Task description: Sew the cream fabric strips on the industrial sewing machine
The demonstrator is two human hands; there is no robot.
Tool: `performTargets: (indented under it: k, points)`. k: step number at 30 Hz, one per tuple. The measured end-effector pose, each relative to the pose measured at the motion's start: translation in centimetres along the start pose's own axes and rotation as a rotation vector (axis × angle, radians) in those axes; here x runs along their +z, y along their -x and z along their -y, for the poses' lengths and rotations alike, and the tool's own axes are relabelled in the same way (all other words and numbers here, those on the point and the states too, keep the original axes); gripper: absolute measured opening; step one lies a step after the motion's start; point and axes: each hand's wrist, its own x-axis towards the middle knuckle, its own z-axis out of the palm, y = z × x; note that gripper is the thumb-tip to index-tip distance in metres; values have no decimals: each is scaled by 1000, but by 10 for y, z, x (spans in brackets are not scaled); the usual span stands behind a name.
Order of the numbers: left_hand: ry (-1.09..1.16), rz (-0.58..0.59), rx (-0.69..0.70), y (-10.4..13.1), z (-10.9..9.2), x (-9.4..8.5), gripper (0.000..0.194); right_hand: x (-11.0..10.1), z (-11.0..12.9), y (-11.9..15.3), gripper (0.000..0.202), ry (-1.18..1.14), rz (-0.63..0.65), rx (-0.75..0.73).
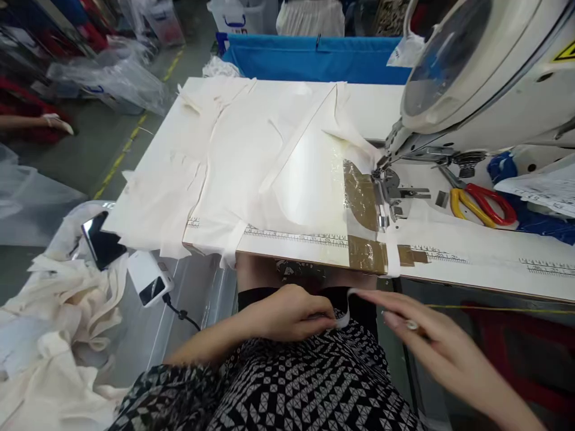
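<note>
The white table (372,111) spans the view ahead of the person, with the sewing machine (489,114) on its right and pale cloth (242,149) spread over its left and middle. The scissors (454,200) lie right of the machine's needle area, handles toward the right. All of these are beyond the two hands, which are over the lap, on the person's side of the table's near edge. The right hand (431,341) comes in from the lower right, its foremost finger reaching left, with a gap between that finger and the digit below it. The left hand (291,314) comes in from the lower left, fingers curled and closed on the near end of the strip (344,320). The strip is thin and white, and sits in the space between the hands. From the left fingertips it runs briefly right, then bends up toward the table edge, so its longer part lies across the line of the left fingers instead of along them. Most of it is closer to the left hand; only its far end meets the right hand's foremost fingertip. Whether that end is pinched or merely touched there, I cannot tell.
</note>
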Motion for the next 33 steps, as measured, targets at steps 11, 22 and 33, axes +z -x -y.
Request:
performTargets:
  k: [11,22,33]
  points:
    - [5,-186,-59,46,15,-39,18,-9,69,-90,20,-49,35,-210]
    - [-253,-566,-30,38,13,-45,21,10,88,-130,21,-322,235,-64]
    - [-953,-831,135,47,64,-60,23,4,92,-182,32,-271,112,37]
